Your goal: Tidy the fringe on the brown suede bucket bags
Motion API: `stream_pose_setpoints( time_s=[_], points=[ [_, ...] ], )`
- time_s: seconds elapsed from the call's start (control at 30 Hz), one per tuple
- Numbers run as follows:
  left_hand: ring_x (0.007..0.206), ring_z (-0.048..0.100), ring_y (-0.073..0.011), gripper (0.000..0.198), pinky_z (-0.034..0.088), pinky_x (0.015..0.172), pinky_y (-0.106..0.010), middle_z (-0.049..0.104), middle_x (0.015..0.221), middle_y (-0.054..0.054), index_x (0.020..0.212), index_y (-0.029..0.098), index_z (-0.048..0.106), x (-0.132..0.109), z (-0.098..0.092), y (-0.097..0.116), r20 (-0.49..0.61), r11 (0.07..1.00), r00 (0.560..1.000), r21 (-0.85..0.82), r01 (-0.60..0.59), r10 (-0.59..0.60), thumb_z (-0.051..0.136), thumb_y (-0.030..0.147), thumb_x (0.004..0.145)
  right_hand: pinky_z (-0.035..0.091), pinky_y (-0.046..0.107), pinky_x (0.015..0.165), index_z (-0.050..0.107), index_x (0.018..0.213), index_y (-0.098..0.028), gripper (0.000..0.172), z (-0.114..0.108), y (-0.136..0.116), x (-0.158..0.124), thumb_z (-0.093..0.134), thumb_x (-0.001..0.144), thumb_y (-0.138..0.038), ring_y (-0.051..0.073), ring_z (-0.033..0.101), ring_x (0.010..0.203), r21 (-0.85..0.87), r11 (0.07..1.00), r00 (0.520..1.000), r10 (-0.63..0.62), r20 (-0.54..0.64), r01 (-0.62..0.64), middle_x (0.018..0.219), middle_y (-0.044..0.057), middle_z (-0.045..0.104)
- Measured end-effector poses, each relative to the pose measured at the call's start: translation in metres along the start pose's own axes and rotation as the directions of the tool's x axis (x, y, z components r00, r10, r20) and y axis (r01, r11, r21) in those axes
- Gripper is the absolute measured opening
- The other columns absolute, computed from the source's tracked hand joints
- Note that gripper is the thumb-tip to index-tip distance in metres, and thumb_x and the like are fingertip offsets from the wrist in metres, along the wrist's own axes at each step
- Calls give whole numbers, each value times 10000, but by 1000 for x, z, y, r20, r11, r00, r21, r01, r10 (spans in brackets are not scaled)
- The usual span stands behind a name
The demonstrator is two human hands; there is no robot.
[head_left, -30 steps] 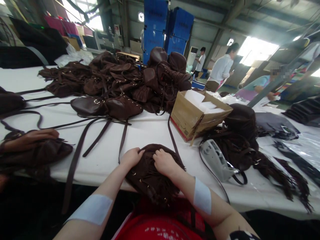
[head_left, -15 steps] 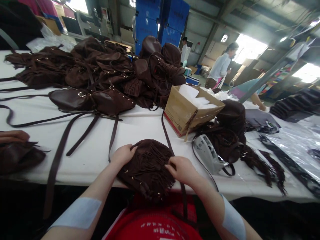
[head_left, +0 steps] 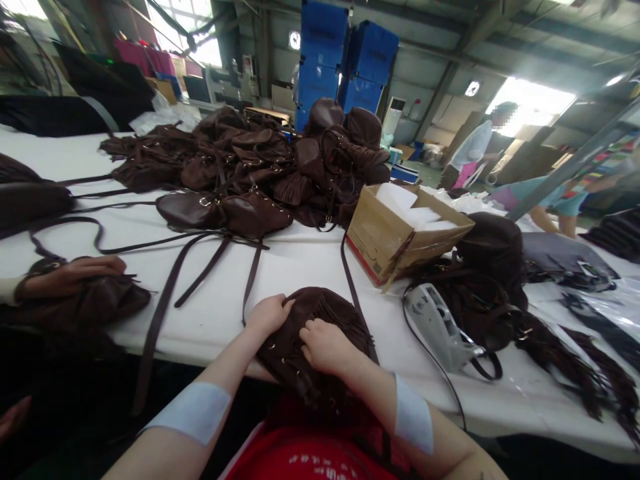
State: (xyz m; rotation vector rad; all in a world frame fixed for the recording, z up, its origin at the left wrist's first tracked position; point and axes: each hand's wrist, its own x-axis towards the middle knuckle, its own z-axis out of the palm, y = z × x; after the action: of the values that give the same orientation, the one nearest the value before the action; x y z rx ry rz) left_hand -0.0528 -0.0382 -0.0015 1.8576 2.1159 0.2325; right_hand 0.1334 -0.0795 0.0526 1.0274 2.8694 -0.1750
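A dark brown fringed bag lies at the table's front edge, close against my body, with small gold rings along its near side. My left hand grips the bag's upper left edge, the thumb lying on top. Over the middle of the fringe, my right hand has its fingers curled and pressed together on the strands; its fingertips are partly hidden. A long dark strap runs from behind the bag up to the cardboard box.
An open cardboard box with white sheets stands beyond the bag. A grey corded tool lies to the right. Brown bags are heaped at the back. At left, a co-worker's hand rests on another bag.
My right hand has moved left from the fringe's right edge to its middle. My left hand keeps its hold on the bag's edge. The view has turned left.
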Motion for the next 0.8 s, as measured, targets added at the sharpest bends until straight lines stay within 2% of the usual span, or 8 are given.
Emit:
stream_pose_setpoints(
  time_s=[0.1, 0.3, 0.53, 0.8],
  points=[
    [874, 666, -243, 471, 462, 722, -320, 724, 928, -108, 917, 225, 662, 1, 0, 1, 7, 1000, 1000, 10, -18, 18, 327, 555, 906, 457, 318, 792, 657, 934, -152, 229, 0, 3, -27, 487, 922, -306, 211, 571, 896, -2, 1000, 999, -21, 49, 21, 944, 88, 637],
    [895, 657, -255, 488, 459, 720, -321, 724, 926, -103, 921, 237, 675, 4, 0, 2, 48, 993, 993, 53, -106, 104, 333, 583, 889, 415, 324, 821, 672, 876, -158, 243, -9, 5, -70, 542, 900, -362, 209, 564, 878, 33, 998, 992, -63, 109, 60, 889, 77, 650],
    [899, 648, -269, 524, 458, 728, -334, 721, 926, -103, 928, 243, 693, 6, 4, 2, 71, 994, 993, 40, -99, 96, 331, 617, 873, 398, 320, 828, 651, 895, -164, 188, -14, -6, -85, 575, 870, -333, 211, 564, 854, 90, 996, 985, -15, 172, -1, 855, 77, 667],
    [902, 651, -246, 513, 461, 737, -314, 724, 941, -87, 957, 259, 688, 3, 3, 4, 94, 995, 992, 38, -91, 88, 322, 610, 882, 412, 315, 789, 608, 972, -180, 175, -14, -14, -98, 544, 840, -276, 224, 567, 919, 173, 980, 968, 49, 245, -93, 982, 77, 649]
  ],
)
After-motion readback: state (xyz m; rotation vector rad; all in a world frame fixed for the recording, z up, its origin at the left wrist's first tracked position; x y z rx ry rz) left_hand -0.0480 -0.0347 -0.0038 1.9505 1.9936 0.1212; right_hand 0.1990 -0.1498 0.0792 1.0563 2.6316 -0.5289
